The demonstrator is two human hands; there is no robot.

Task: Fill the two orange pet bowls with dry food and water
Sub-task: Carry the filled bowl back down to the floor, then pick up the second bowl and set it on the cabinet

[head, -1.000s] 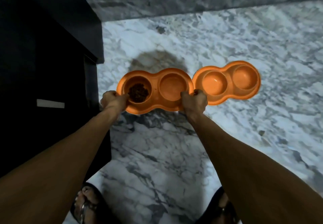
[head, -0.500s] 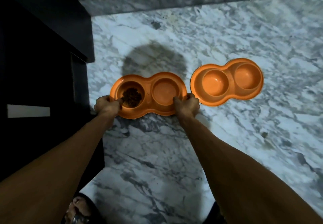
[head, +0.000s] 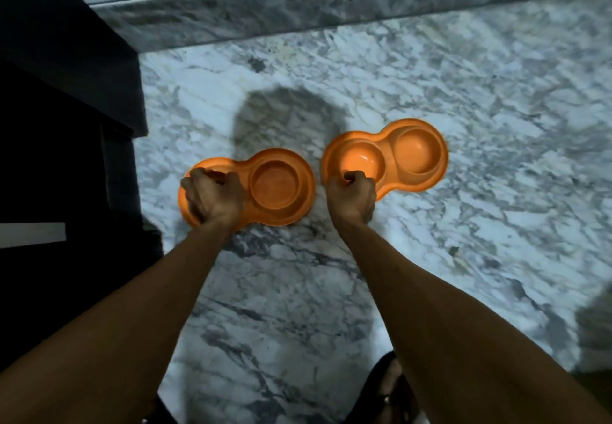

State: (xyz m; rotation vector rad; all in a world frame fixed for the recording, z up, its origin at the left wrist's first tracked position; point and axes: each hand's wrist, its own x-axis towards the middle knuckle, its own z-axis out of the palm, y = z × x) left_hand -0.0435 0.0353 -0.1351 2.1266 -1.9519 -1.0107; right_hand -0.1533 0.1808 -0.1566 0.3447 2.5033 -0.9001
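Both of your arms reach forward and down to the marble floor [head: 480, 85], where the two task things lie. The left orange bowl [head: 276, 186], a double one with two round wells, sits a little toward 9 o'clock from the middle of the view. The right orange bowl [head: 415, 153], of the same shape, lies at about 2 o'clock from it, very near but with a thin gap of floor between them.

Your left hand [head: 212, 196] covers the 9 o'clock well of the left orange bowl, with its fingers curled down around that end, so what is inside this well is hidden. The other well of this bowl looks empty.

Your right hand [head: 352, 196] grips the 6 o'clock rim of the right orange bowl at its 9 o'clock well, fingers curled, the thumb hooked over the edge. Both wells here look empty and dry, though the picture is a bit blurred.

A dark cabinet [head: 66, 119] fills the 9 o'clock side, a marble skirting [head: 298, 9] runs along 12 o'clock, and a sandal [head: 392, 387] shows at 5 o'clock.
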